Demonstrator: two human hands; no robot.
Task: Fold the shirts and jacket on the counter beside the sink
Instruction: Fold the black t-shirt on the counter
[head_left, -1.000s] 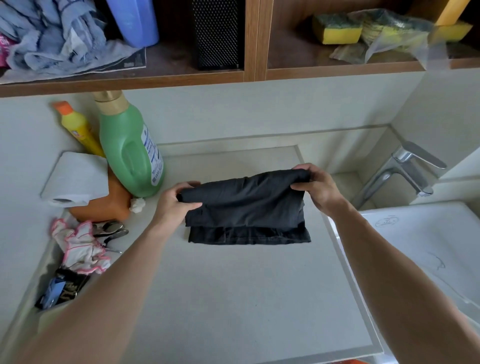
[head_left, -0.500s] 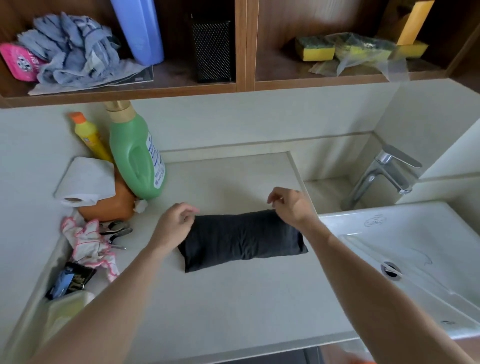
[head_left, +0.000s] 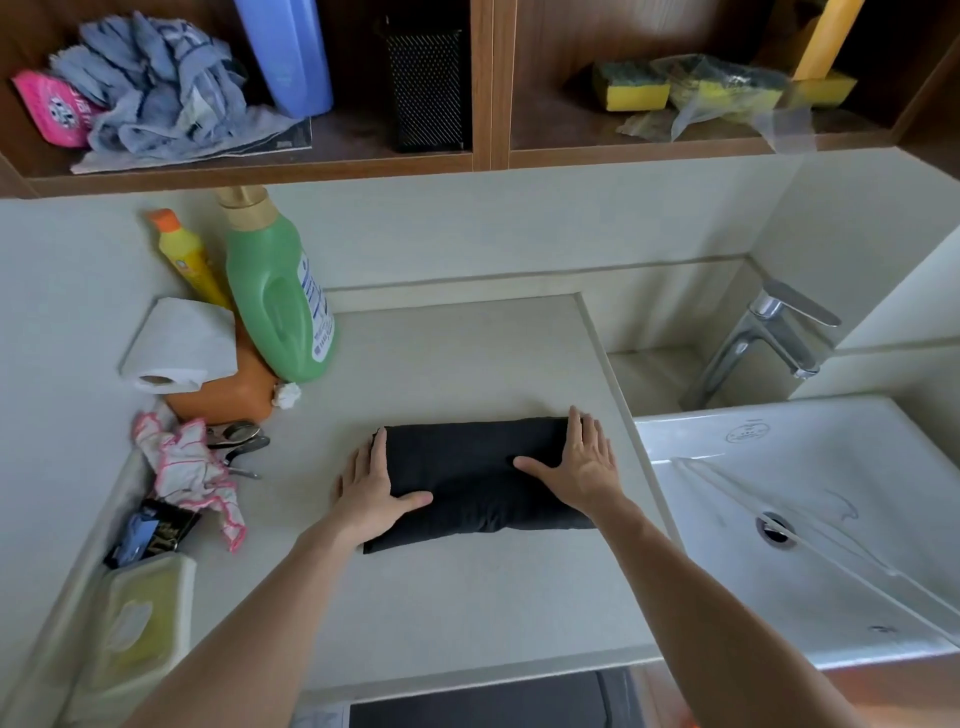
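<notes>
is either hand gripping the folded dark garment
No, the left hand and right hand both lie flat and open on the folded dark garment, pressing it to the counter.

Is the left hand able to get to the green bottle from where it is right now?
Probably yes. The left hand lies flat on the folded dark garment, holding nothing, and only counter shows between it and the green bottle.

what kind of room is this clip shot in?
Most likely a home laundry or utility corner, possibly a bathroom: a white sink with a chrome faucet, a green detergent bottle on the counter, and sponges on the wooden shelf above.
</notes>
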